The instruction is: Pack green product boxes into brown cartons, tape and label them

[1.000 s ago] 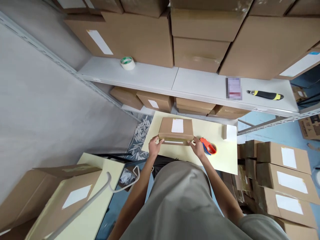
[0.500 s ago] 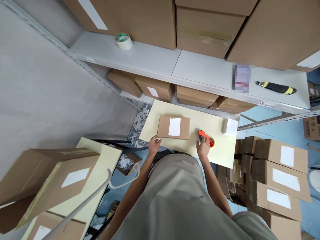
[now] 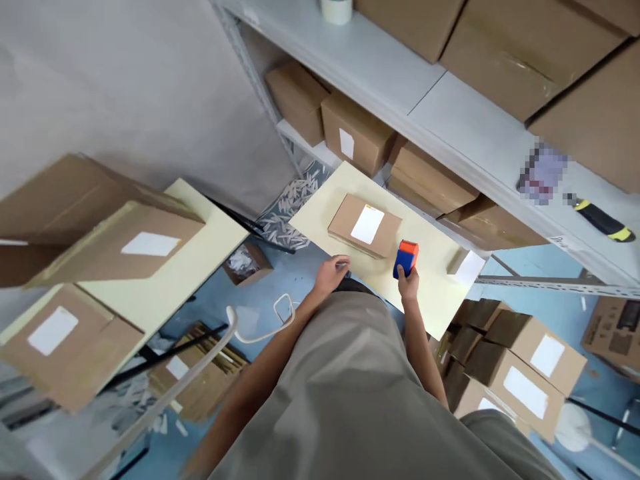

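A closed cardboard box [image 3: 344, 215] with a white label [image 3: 367, 224] lies on the pale yellow tabletop [image 3: 345, 175]. My left hand [image 3: 331, 275] is off the table's near edge, beside the box but apart from it, fingers loosely bent and nothing seen in them. In my right hand [image 3: 409, 285] is an orange and blue tape dispenser [image 3: 405, 259], gripped just right of the box, over the table. The roll of tape in it cannot be made out from here.
A small white box [image 3: 467, 268] stands at the table's right end. Behind runs a grey shelf [image 3: 380, 73] with cartons, a tape roll [image 3: 337, 9] and a utility knife [image 3: 604, 219]. Labelled cartons [image 3: 530, 373] are stacked right. On the left, a second table [image 3: 150, 287] bears an open carton [image 3: 120, 257].
My right hand has closed round the tape dispenser and turned it, its blue side now showing. My left hand has drawn away from the box's corner. The view has swung left.
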Action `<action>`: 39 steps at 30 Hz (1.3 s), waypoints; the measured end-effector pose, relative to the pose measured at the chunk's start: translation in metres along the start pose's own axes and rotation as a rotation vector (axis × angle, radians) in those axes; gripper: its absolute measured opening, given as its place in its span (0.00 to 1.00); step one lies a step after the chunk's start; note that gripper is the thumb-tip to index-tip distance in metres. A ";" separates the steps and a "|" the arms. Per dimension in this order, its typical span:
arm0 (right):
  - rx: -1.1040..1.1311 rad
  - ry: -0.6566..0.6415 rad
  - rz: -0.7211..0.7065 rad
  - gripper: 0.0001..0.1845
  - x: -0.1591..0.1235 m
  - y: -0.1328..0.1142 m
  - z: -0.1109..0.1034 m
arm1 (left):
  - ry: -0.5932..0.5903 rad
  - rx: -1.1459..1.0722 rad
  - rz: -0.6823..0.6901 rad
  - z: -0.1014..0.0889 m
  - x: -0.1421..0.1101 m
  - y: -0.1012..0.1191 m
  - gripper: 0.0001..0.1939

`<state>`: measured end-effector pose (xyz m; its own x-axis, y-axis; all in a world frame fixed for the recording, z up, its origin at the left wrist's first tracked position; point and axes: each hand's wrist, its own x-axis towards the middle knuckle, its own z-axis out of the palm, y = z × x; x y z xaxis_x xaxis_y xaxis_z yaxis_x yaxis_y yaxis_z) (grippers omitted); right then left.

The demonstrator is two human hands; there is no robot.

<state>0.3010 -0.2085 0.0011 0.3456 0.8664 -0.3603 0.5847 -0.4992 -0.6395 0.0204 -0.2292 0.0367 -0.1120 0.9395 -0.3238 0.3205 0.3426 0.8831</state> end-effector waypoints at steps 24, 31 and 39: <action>0.246 -0.586 -0.289 0.29 -0.118 0.039 -0.076 | -0.010 -0.389 -0.059 0.097 -0.135 0.016 0.22; 0.109 -0.772 -0.356 0.27 -0.130 0.058 -0.095 | -0.222 -0.485 -0.117 0.069 -0.126 0.005 0.25; -0.005 -0.883 -0.382 0.25 -0.113 0.055 -0.113 | -0.269 -0.463 -0.092 0.076 -0.129 -0.003 0.22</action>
<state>0.3767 -0.3353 0.0836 -0.5449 0.6650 -0.5107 0.5469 -0.1798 -0.8177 0.1058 -0.3520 0.0505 0.1442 0.8919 -0.4285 -0.1337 0.4467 0.8847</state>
